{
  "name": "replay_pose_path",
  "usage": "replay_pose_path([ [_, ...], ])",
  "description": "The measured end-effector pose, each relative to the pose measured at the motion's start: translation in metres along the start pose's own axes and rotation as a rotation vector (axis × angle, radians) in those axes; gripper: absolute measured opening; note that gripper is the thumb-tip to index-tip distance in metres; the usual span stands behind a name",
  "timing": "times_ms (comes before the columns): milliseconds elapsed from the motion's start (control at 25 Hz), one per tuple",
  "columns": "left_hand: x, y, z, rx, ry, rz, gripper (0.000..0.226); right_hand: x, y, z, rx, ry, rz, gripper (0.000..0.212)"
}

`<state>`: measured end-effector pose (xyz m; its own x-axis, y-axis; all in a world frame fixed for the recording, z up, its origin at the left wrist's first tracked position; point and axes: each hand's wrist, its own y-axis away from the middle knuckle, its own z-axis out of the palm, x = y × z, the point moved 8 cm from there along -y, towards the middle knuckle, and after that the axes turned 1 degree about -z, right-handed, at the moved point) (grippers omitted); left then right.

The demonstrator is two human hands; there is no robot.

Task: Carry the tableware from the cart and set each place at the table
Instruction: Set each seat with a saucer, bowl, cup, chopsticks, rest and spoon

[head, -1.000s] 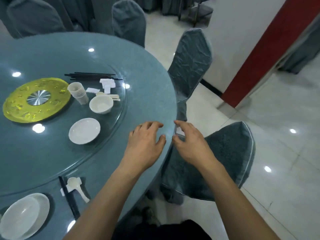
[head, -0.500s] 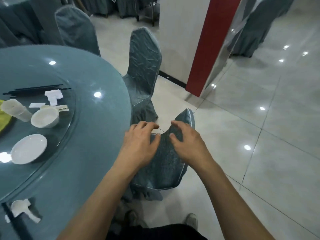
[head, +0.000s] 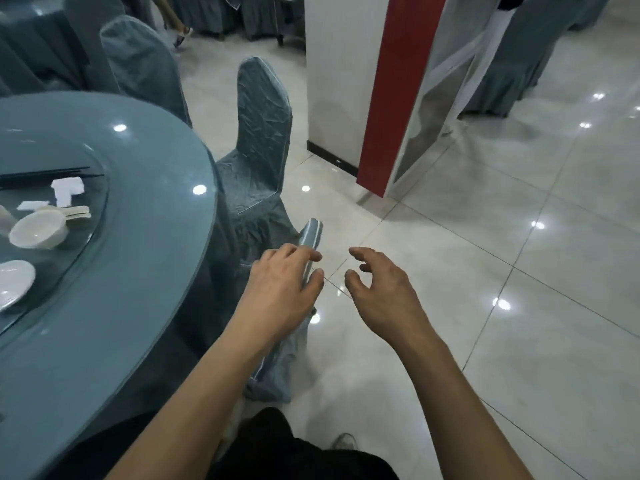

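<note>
My left hand point(head: 282, 289) hangs with loosely bent fingers in front of the top of a grey-covered chair point(head: 311, 232) beside the round teal table point(head: 145, 271); it holds nothing. Over the floor tiles, my right hand point(head: 381, 289) is spread and just as empty. On the table's glass turntable point(head: 104, 216) at the left lie a white bowl point(head: 34, 233), white spoons point(head: 76, 211), a small white plate point(head: 14, 284), black chopsticks point(head: 41, 173) and white chopstick rests point(head: 67, 188). No cart is in view.
A second covered chair point(head: 263, 133) stands at the table's far side and a third point(head: 142, 64) behind it. A white and red pillar point(head: 391, 91) rises ahead. Shiny floor tiles point(head: 519, 306) stretch to the right, with more covered chairs point(head: 512, 57) at the back.
The view has swung right, away from the table. The tableware slid to the left edge and both empty hands now sit over the chair and floor instead of the table rim.
</note>
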<state>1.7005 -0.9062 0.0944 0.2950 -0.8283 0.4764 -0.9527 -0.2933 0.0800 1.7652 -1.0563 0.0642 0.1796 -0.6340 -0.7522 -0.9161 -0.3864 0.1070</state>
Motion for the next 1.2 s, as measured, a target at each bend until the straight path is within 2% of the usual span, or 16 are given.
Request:
replay_pose_path([
  [280,0.028,-0.039,0.022,-0.004,0.036,0.009,0.031,0.036,-0.03,-0.025,-0.017,-0.003,0.049,0.042],
  [600,0.037,-0.141,0.025,-0.011,0.077,0.005,0.034,0.033,-0.127,-0.054,-0.022,0.111,0.026,0.041],
  [800,0.023,-0.194,-0.001,0.046,0.088,-0.03,0.032,0.019,-0.185,-0.056,-0.03,0.096,0.012,0.041],
  [960,0.01,-0.215,-0.002,0.018,0.087,-0.075,0.033,0.01,-0.222,-0.046,-0.071,0.073,-0.009,0.041],
  [1200,-0.031,-0.248,-0.007,0.051,0.073,-0.223,0.033,-0.008,-0.289,-0.009,-0.209,0.076,-0.097,0.041],
])
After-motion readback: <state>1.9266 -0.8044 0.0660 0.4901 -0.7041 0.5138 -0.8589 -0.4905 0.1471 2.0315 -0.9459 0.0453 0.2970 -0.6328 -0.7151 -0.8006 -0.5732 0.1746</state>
